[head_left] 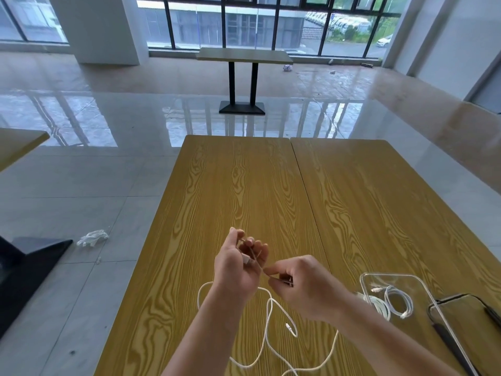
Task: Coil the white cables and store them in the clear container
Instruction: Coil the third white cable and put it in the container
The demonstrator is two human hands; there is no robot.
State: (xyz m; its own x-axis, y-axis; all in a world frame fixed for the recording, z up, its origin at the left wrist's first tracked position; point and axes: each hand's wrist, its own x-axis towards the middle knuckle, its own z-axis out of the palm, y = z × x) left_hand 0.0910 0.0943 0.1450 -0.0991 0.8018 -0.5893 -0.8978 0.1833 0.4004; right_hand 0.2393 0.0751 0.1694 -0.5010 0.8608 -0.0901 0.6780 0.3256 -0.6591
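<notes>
A long white cable (pixel 268 318) lies in loose loops on the wooden table, partly under my forearms, with one plug end (pixel 290 327) free near the middle. My left hand (pixel 238 264) is raised palm-up above the table, holding the other plug end and a few turns of the cable in its fingers. My right hand (pixel 301 283) is just right of it, pinching the same cable between thumb and forefinger. The clear container (pixel 364 280) sits on the table at the right, holding two coiled white cables (pixel 398 302).
A dark phone-like case (pixel 466 316) lies against the container's right side at the table's corner. Two wooden tables (pixel 244 185) stand pushed together. A crumpled white object (pixel 92 238) lies on the tiled floor at the left, beside a black table base (pixel 29 253).
</notes>
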